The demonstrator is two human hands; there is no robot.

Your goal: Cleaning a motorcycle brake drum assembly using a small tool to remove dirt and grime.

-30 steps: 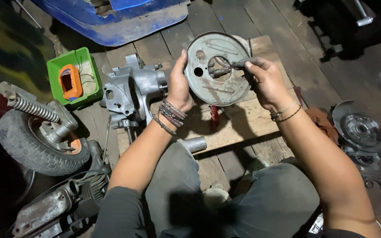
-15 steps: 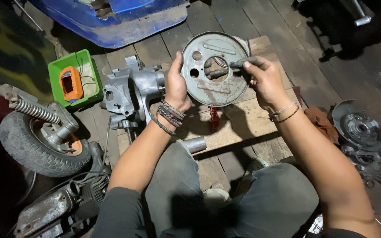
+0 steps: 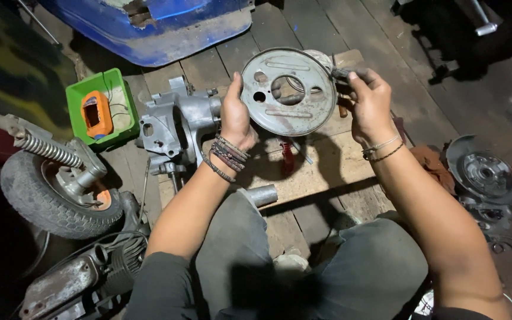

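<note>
I hold a round grey metal backing plate point(image 3: 291, 115) with a large centre hole and smaller holes, tilted above a wooden board point(image 3: 327, 163). My left hand point(image 3: 235, 115) grips its left rim. My right hand point(image 3: 371, 101) is at its right rim, fingers pinched on a small dark tool point(image 3: 340, 74) that touches the plate's edge. A grey engine casing point(image 3: 176, 127) lies on the board just left of my left hand. A red-handled tool point(image 3: 285, 148) lies under the plate, partly hidden.
A green tray point(image 3: 120, 95) holding an orange part point(image 3: 96, 112) sits at the left. A small wheel with a spring point(image 3: 57, 184) and an engine cylinder point(image 3: 78, 275) lie lower left. A brake drum point(image 3: 487, 175) rests at the right. A blue body panel point(image 3: 155, 26) is ahead.
My right hand moved from the plate's centre to its right rim with the small tool. The plate tilted flatter and shifted slightly left and up.
</note>
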